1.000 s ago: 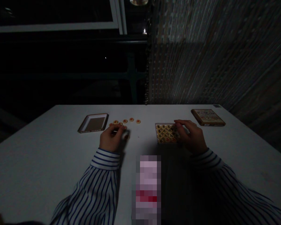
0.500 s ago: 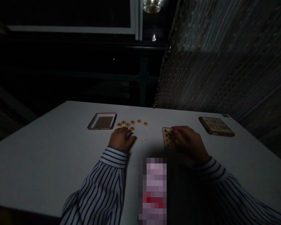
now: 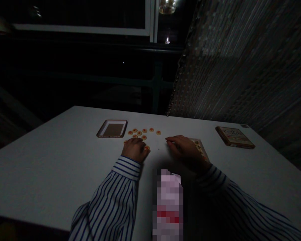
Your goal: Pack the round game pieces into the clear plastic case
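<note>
The left hand [image 3: 134, 149] is half-curled, a red-marked xiangqi piece [image 3: 146, 147] at its thumb tip; the right hand [image 3: 187, 150], fingertips nearly together, is farther off, partly covering the piece box [image 3: 203, 151]. I cannot tell either's hold.

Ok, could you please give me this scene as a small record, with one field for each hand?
left hand: among round pieces; grip unclear
right hand: partly hides the piece box; grip unclear
loose pieces: red-marked where legible, lying on the table
left side: open shallow tray
right side: flat printed box
background: string curtain, right
lighting: dim
</note>
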Motion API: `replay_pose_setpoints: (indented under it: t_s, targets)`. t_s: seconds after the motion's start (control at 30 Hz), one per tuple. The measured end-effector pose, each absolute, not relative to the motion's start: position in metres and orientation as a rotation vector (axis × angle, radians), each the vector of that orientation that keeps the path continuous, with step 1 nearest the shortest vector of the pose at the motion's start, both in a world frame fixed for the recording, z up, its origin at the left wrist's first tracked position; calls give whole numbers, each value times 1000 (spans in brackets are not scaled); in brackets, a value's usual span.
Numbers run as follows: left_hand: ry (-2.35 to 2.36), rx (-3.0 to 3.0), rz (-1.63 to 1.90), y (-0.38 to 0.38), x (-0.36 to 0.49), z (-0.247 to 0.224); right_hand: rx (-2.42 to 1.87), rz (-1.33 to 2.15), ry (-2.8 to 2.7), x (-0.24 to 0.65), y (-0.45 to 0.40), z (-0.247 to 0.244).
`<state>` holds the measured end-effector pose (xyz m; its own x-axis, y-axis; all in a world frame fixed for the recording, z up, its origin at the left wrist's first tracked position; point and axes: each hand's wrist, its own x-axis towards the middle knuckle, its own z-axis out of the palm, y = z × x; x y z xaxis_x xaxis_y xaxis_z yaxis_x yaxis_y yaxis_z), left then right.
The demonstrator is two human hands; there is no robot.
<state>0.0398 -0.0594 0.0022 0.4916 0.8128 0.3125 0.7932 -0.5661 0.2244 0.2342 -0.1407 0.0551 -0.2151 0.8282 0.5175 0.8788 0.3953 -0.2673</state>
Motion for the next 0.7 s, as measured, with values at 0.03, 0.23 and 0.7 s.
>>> replay_pose_setpoints:
  t_s: [0.03,0.23,0.7]
  targets:
    - [1439,2674,594,-59,40,2,-1446,-106,-2086,231,-139,53]
    - [1417,2685,570,-60,40,3,-1454,-140,-2246,225,-133,35]
    - [1453,2699,490,-59,42,-2,-1466,-167,-2364,226,-136,23]
